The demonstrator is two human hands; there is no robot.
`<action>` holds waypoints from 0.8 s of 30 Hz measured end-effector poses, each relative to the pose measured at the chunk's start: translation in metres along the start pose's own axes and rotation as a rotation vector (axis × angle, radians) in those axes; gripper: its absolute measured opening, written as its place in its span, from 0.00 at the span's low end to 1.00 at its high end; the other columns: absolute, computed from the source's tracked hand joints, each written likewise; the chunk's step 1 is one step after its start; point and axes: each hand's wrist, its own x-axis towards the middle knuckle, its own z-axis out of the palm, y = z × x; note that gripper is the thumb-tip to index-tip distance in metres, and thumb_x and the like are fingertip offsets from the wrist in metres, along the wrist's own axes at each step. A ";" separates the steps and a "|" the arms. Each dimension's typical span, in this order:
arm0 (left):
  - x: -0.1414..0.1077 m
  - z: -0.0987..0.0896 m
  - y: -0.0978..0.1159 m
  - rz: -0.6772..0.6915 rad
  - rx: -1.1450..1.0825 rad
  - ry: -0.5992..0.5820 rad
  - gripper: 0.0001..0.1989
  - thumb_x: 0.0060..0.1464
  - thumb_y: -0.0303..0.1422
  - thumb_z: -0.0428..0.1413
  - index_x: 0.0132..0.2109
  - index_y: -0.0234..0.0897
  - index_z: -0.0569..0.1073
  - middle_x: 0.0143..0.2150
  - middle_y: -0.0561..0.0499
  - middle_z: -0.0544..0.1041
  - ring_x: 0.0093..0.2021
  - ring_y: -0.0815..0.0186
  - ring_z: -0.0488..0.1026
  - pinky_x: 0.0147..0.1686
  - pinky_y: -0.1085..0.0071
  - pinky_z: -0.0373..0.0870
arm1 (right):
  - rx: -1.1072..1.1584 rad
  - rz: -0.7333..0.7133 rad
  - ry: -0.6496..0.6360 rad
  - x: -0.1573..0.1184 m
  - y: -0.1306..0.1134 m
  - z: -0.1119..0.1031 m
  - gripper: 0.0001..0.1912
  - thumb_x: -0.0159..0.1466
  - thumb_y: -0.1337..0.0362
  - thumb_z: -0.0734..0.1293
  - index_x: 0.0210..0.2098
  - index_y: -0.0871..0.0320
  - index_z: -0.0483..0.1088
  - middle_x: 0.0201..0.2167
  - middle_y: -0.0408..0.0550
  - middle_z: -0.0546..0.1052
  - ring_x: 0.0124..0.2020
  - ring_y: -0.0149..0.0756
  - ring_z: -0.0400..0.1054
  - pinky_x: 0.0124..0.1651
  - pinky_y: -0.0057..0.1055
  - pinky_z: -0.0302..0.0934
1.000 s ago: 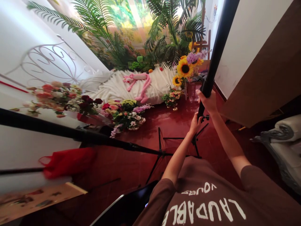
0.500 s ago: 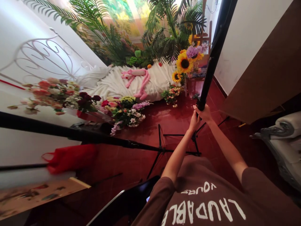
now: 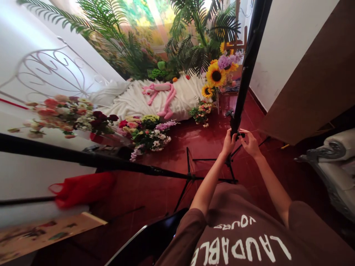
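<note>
A black light stand [image 3: 244, 88] rises from the floor in front of me and leans toward the upper right. My left hand [image 3: 229, 143] is wrapped around its pole, just below a collar with a small black knob. On the right side of the pole, my right hand [image 3: 250, 143] pinches another black locking knob [image 3: 240, 135] between thumb and fingers. Part of the pole is hidden behind my left hand. The stand's spread legs [image 3: 230, 170] rest on the dark red floor below my hands.
A second black stand [image 3: 116, 162] crosses the left side. Flower bunches [image 3: 149, 135], sunflowers [image 3: 215, 75] and palm fronds [image 3: 194, 48] surround a white draped bed [image 3: 133, 98] with a pink plush toy [image 3: 161, 88]. A red bag [image 3: 80, 188] lies left; a silver-trimmed sofa [image 3: 335, 151] stands right.
My right hand has come off the pole and moved down and right onto the locking knob. My left hand still holds the pole, its fingers now in plainer view.
</note>
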 end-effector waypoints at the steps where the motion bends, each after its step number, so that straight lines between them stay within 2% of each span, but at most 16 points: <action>1: 0.000 0.000 0.000 -0.006 -0.001 -0.002 0.23 0.61 0.48 0.46 0.54 0.35 0.62 0.40 0.45 0.74 0.35 0.67 0.72 0.39 0.71 0.69 | 0.005 0.006 -0.001 -0.001 0.002 0.001 0.14 0.66 0.59 0.61 0.49 0.55 0.67 0.52 0.54 0.73 0.55 0.41 0.67 0.58 0.43 0.62; 5: 0.000 0.001 -0.003 -0.012 0.005 -0.003 0.22 0.62 0.47 0.46 0.54 0.36 0.62 0.40 0.46 0.74 0.35 0.68 0.72 0.39 0.71 0.69 | 0.016 0.077 -0.004 0.000 0.005 0.004 0.15 0.67 0.57 0.59 0.50 0.56 0.67 0.49 0.54 0.75 0.48 0.40 0.71 0.49 0.40 0.67; 9: 0.000 0.002 -0.006 -0.002 0.004 -0.006 0.21 0.63 0.45 0.45 0.55 0.37 0.62 0.41 0.46 0.75 0.35 0.68 0.73 0.39 0.71 0.69 | 0.039 0.135 0.007 0.006 0.001 0.002 0.16 0.69 0.56 0.55 0.51 0.54 0.67 0.46 0.52 0.77 0.46 0.39 0.72 0.48 0.39 0.66; 14: 0.000 0.002 -0.007 -0.004 -0.007 -0.005 0.21 0.62 0.45 0.46 0.56 0.36 0.61 0.41 0.46 0.74 0.35 0.69 0.72 0.38 0.71 0.69 | 0.048 0.179 0.014 0.011 0.001 -0.002 0.19 0.66 0.52 0.60 0.52 0.54 0.67 0.42 0.50 0.78 0.42 0.38 0.73 0.38 0.33 0.66; 21: -0.001 0.002 -0.004 -0.016 -0.005 0.002 0.22 0.62 0.47 0.46 0.55 0.37 0.63 0.40 0.47 0.75 0.34 0.69 0.72 0.37 0.71 0.69 | 0.089 0.195 0.052 0.008 0.005 0.004 0.21 0.66 0.50 0.61 0.53 0.54 0.67 0.45 0.52 0.77 0.43 0.38 0.72 0.37 0.32 0.66; 24: -0.001 0.001 -0.003 -0.008 0.006 0.004 0.23 0.62 0.48 0.46 0.55 0.36 0.63 0.40 0.47 0.75 0.34 0.68 0.72 0.38 0.71 0.69 | 0.100 0.232 0.098 0.011 0.004 0.007 0.22 0.65 0.50 0.61 0.53 0.54 0.67 0.44 0.51 0.77 0.40 0.37 0.72 0.38 0.33 0.67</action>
